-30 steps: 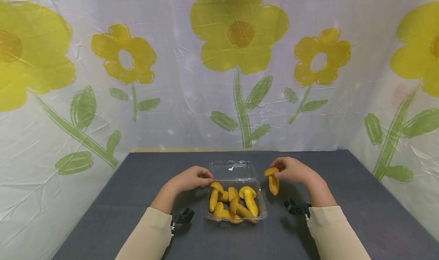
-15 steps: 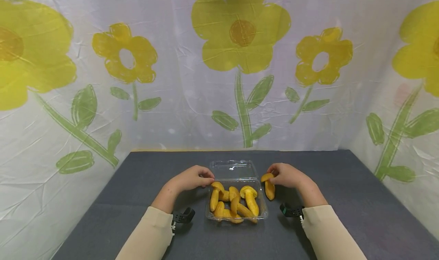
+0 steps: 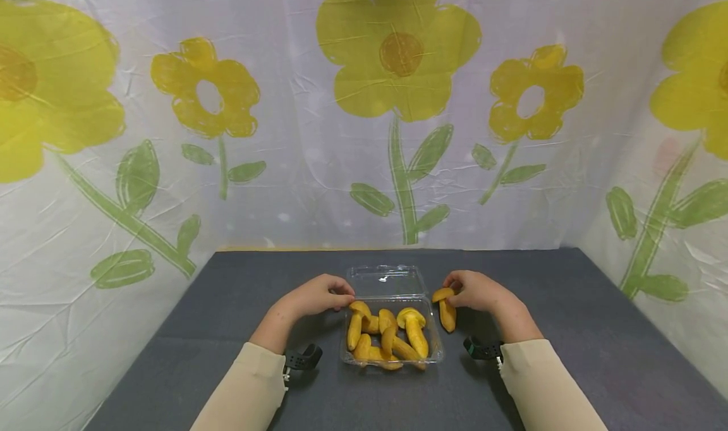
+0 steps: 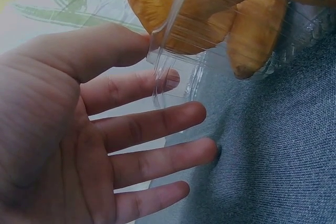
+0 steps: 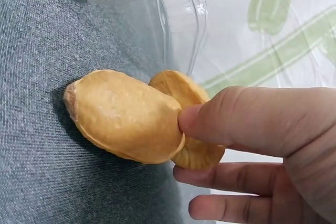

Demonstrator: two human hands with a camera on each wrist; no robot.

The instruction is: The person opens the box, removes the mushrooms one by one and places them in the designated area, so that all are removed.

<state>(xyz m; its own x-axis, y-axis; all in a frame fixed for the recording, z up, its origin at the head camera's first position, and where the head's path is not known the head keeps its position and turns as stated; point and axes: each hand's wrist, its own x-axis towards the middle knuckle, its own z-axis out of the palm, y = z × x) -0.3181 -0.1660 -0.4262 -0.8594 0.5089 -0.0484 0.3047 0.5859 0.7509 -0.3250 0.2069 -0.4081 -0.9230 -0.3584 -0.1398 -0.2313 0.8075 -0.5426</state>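
A clear plastic clamshell container [image 3: 439,349] lies with its lid folded back on the dark cloth, holding several yellow mushrooms [image 3: 417,336]. My left hand [image 3: 315,297] pinches the container's back left corner; in the left wrist view its thumb and index finger are on either side of the clear rim, the other fingers extended. Just right of the container, my right hand [image 3: 482,292] pinches a yellow mushroom [image 5: 126,116] between thumb and fingers near its cap. That mushroom's stem points toward me, and its tip appears to touch the cloth.
The open lid [image 3: 387,282] lies behind the container. Dark grey cloth [image 3: 199,355] covers the table. A white curtain with yellow flowers [image 3: 296,165] encloses the back and sides.
My right hand has moved left and slightly down with the mushroom, bringing it beside the container; over the last half second it has stayed put. My left hand has held its place.
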